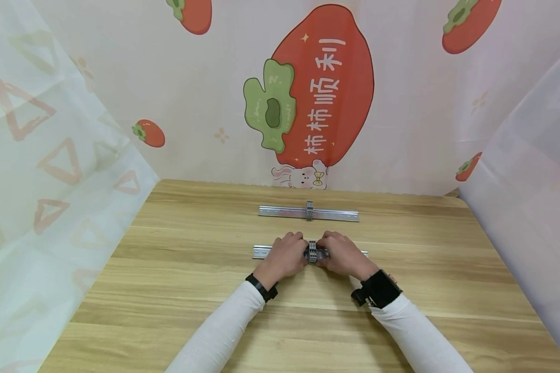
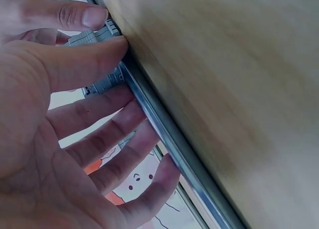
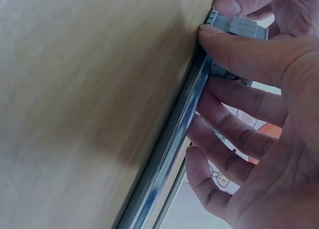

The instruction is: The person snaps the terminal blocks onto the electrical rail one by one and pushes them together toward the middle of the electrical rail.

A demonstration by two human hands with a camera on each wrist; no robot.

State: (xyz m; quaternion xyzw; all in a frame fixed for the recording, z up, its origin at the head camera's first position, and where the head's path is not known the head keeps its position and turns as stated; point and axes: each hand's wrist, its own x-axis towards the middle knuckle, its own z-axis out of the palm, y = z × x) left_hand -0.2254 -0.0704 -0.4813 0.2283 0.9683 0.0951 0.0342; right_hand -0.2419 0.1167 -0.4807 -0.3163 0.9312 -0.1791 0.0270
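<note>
A small stack of grey terminal blocks [image 1: 312, 252] sits across the middle of the nearer metal DIN rail [image 1: 261, 252]. My left hand [image 1: 287, 255] pinches the blocks from the left, its thumb [image 2: 94, 59] at their front edge and the other fingers along the rail's far side. From the right, my right hand [image 1: 344, 254] pinches the same terminal blocks [image 3: 246, 27], with its thumb [image 3: 239, 52] low at the rail edge. Both thumbs lie close together there. Each hand covers part of the rail.
Behind my hands, a second DIN rail [image 1: 280, 212] lies on the wooden table [image 1: 191, 290], carrying a similar terminal block stack [image 1: 310, 211]. A printed curtain [image 1: 205, 93] hangs at the table's back edge. White sheets hang along both sides.
</note>
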